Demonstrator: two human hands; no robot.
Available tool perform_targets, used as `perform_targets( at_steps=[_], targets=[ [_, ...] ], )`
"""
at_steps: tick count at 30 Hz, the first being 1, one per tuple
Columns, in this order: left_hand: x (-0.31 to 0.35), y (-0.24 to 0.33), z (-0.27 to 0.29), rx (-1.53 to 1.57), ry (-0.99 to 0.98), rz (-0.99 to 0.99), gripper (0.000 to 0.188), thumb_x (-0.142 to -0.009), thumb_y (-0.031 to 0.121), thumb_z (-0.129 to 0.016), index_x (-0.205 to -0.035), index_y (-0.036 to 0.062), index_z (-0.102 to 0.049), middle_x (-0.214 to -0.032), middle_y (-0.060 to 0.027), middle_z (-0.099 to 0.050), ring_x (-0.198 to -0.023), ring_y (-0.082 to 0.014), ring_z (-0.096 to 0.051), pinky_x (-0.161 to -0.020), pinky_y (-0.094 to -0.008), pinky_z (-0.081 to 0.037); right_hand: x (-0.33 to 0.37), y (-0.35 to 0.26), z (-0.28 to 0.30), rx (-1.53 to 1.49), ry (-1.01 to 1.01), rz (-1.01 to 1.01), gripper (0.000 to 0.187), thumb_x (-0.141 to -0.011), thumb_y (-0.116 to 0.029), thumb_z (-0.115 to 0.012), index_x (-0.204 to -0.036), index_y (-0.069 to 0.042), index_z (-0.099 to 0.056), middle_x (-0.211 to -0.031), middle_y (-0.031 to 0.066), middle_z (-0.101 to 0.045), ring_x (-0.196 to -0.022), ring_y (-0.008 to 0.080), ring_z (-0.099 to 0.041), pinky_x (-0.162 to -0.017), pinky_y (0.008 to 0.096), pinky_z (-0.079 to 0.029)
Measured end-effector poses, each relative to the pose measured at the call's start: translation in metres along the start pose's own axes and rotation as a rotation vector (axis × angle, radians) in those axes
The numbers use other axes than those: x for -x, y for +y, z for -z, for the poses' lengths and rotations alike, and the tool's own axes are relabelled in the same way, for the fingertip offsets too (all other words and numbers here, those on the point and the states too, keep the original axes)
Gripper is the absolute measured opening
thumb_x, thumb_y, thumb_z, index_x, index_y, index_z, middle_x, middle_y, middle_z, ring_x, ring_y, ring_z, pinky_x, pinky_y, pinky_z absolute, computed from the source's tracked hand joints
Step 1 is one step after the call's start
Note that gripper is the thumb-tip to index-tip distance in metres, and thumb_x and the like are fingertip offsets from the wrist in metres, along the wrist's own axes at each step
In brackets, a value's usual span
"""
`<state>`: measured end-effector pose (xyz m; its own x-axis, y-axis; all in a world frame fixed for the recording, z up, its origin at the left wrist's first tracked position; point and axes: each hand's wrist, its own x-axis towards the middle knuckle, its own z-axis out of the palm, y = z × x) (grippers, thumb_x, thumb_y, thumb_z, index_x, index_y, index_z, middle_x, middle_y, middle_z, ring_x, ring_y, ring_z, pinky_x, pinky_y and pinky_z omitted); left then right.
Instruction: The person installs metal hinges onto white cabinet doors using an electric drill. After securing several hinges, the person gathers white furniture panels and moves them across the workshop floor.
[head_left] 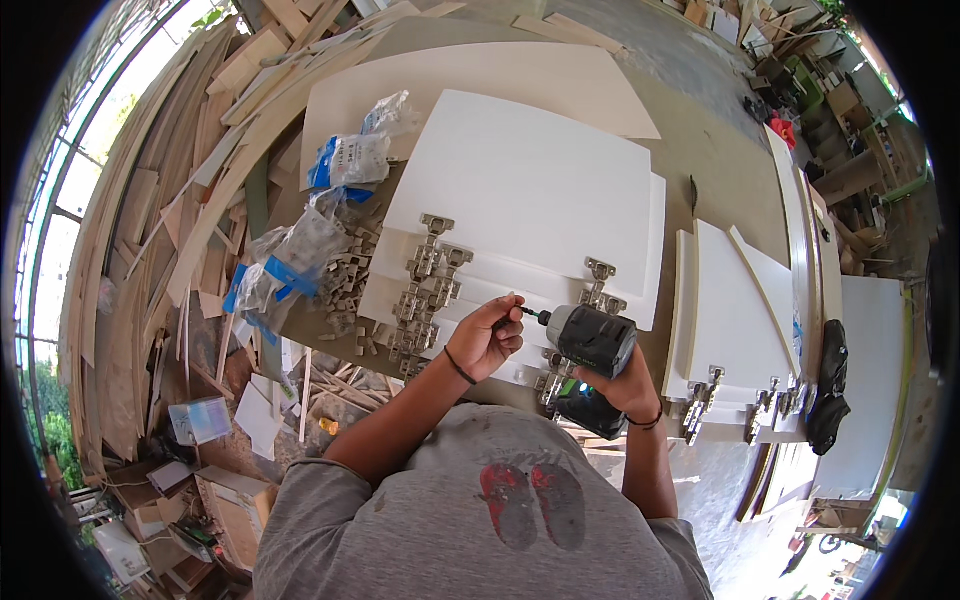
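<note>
The worktop (725, 170) carried a large white panel stack (530, 180); left of it lay metal pieces (348, 278) and plastic bags (312, 240), beyond it a pale board (480, 68), right of it smaller panels (735, 295).

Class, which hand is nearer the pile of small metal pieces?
Left. The left hand, by the bit, is right of the pile; the right hand, gripping the drill, is farther right.

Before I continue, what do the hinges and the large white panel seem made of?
The hinges look metallic, probably plated steel: silvery, with bright glints. The large white panel seems a coated board, perhaps laminated: flat, smooth-looking, evenly white; its core is unclear.
</note>
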<state>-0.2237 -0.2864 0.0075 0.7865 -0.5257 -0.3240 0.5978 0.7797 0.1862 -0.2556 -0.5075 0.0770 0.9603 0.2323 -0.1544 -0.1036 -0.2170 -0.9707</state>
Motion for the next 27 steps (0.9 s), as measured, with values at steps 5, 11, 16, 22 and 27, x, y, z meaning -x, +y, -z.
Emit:
perform_targets(
  at_steps=[5,11,16,22,27],
  targets=[
    [-0.016,-0.020,-0.011,-0.054,0.010,0.008,0.011,-0.088,0.016,-0.053,-0.093,0.0071,-0.054,-0.069,0.0057,-0.056,-0.052,-0.0029,-0.041,-0.048,-0.0182,-0.032,0.012,0.003,0.021,-0.003,0.006,0.001,0.048,-0.063,0.000,-0.072,-0.107,0.001,-0.054,-0.096,0.0075,-0.062,-0.086,0.0122,-0.056,-0.079,0.0281,-0.045],
    [-0.038,-0.051,-0.020,-0.074,0.073,0.034,0.010,-0.088,0.017,-0.052,-0.091,0.0078,-0.054,-0.068,0.0055,-0.056,-0.050,-0.0029,-0.040,-0.048,-0.0182,-0.032,0.028,0.020,0.049,0.111,0.039,-0.022,0.052,-0.062,0.004,-0.070,-0.110,0.001,-0.052,-0.102,0.0070,-0.060,-0.092,0.0127,-0.055,-0.083,0.0284,-0.043],
    [-0.060,-0.071,-0.024,-0.082,0.053,0.059,0.010,-0.088,0.018,-0.052,-0.089,0.0079,-0.054,-0.067,0.0058,-0.054,-0.050,-0.0028,-0.040,-0.047,-0.0184,-0.032,0.035,0.030,0.069,0.132,0.148,0.018,0.044,-0.062,-0.004,-0.072,-0.103,0.001,-0.055,-0.090,0.0100,-0.062,-0.080,0.0159,-0.056,-0.075,0.0301,-0.046],
    [-0.078,-0.079,-0.031,-0.159,0.111,0.077,0.010,-0.088,0.019,-0.053,-0.085,0.0088,-0.054,-0.065,0.0063,-0.053,-0.050,-0.0026,-0.039,-0.047,-0.0180,-0.032,0.033,0.036,0.086,0.097,0.150,0.007,0.043,-0.063,-0.003,-0.071,-0.103,0.001,-0.055,-0.092,0.0098,-0.062,-0.080,0.0154,-0.056,-0.076,0.0297,-0.046],
    [-0.089,-0.081,-0.034,-0.178,0.177,0.056,0.011,-0.088,0.019,-0.053,-0.083,0.0088,-0.053,-0.064,0.0063,-0.052,-0.050,-0.0024,-0.038,-0.046,-0.0174,-0.031,0.024,0.038,0.093,0.059,0.137,0.029,0.041,-0.064,-0.002,-0.070,-0.103,0.001,-0.057,-0.094,0.0108,-0.063,-0.083,0.0153,-0.058,-0.078,0.0289,-0.046]
  ],
)
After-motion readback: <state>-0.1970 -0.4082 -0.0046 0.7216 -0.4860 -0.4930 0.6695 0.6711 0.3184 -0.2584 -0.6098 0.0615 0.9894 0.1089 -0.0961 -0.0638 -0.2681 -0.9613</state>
